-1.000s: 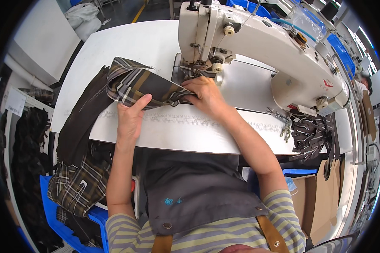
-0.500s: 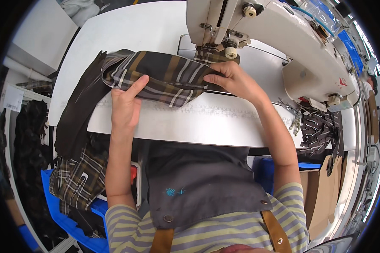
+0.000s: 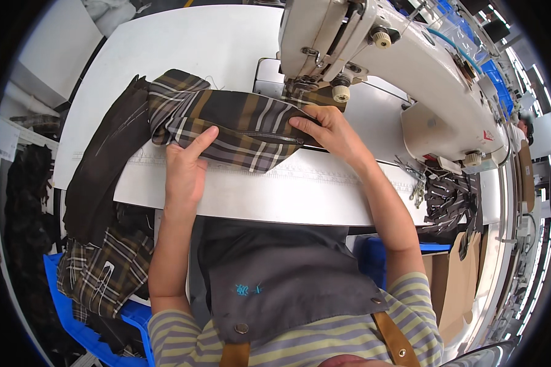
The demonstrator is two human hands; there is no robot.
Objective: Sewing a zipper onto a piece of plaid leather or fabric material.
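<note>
A brown, black and white plaid fabric piece [image 3: 236, 116] with a zipper [image 3: 274, 137] along it lies across the front of the white sewing table. My left hand [image 3: 188, 168] grips its near edge, thumb on top and fingers hidden beneath the cloth. At its right end, by the zipper's end, my right hand [image 3: 329, 131] pinches the fabric between thumb and fingers. The sewing machine's needle area [image 3: 301, 88] is just beyond my right hand, with plaid cloth beside it. A long dark fabric strip [image 3: 107, 159] hangs from the piece's left end over the table edge.
The sewing machine [image 3: 438, 92] fills the far right. A ruler scale [image 3: 349, 174] runs along the table's front. Zippers [image 3: 450, 199] are heaped at the right edge, near small scissors [image 3: 413, 168]. Lower left, a blue bin [image 3: 67, 312] holds plaid cloth; a cardboard box [image 3: 456, 275] stands lower right.
The view has shifted a little. Both hands keep their grips on the plaid piece; its left end now lies more spread out, with a fold showing at the far side.
</note>
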